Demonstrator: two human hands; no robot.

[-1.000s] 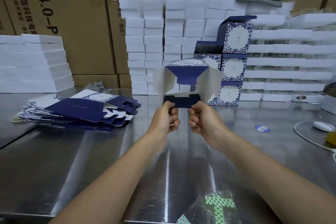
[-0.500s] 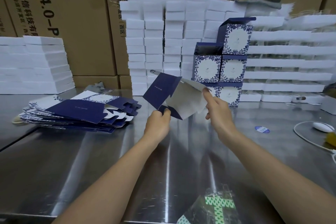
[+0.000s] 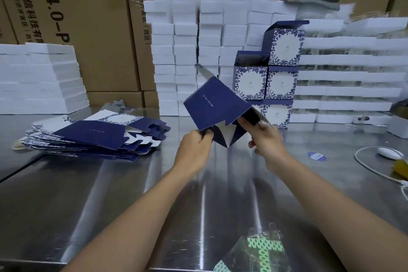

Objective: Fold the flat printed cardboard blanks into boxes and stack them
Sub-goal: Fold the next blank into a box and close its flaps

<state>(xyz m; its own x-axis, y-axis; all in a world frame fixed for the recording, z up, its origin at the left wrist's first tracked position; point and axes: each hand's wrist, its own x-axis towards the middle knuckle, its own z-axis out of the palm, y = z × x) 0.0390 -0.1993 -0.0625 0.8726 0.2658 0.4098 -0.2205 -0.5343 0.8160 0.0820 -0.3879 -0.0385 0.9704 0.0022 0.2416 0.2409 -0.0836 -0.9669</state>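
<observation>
Both hands hold one navy blank [image 3: 217,106] up off the steel table [image 3: 110,194], mid-table, tilted, with its plain navy panel facing the camera. The left hand [image 3: 194,150] is closed on the blank's lower left corner, thumb and fingers pinching the card edge. The right hand [image 3: 263,139] is closed round the lower right edge, fingers tucked against the bottom flaps [image 3: 229,137], which hang down in a V between the two hands. The blank looks partly opened into a sleeve, though the far side is hidden, so how square it stands cannot be told.

Step in hand: forming the bottom, as judged from the loose flaps; nothing is locked yet. The next move likely calls for squaring the sleeve, folding the flaps in one over another and pressing the tab home, with one hand bracing the walls so the card does not buckle.

The pile of flat blanks [image 3: 92,134] lies on the table to the left, well apart from the hands. The stack of finished boxes [image 3: 276,77] stands at the back right against the white foam blocks [image 3: 185,51], top box lid open. The held blank goes there once closed.
</observation>
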